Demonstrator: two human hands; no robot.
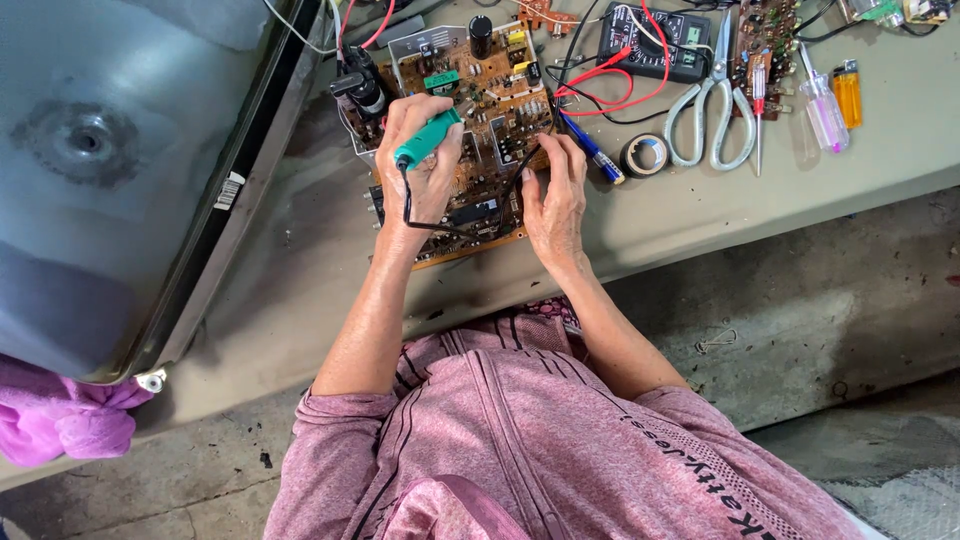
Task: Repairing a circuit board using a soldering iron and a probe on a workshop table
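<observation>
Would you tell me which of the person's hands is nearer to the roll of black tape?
Right. The right hand rests on the circuit board just left of the tape roll; the left hand, holding the green soldering iron, is farther left.

A repair workshop — circuit board [470, 130], multimeter [655, 42] and scissors [712, 110] crowd the bench [800, 200].

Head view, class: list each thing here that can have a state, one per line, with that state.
Left hand: gripping the green soldering iron.
Right hand: fingertips on the circuit board.
Circuit board: bare, flat on the bench.
Scissors: closed.
Tape roll: lying flat.
Multimeter: red leads attached.
Lighter: lying unlit.
</observation>
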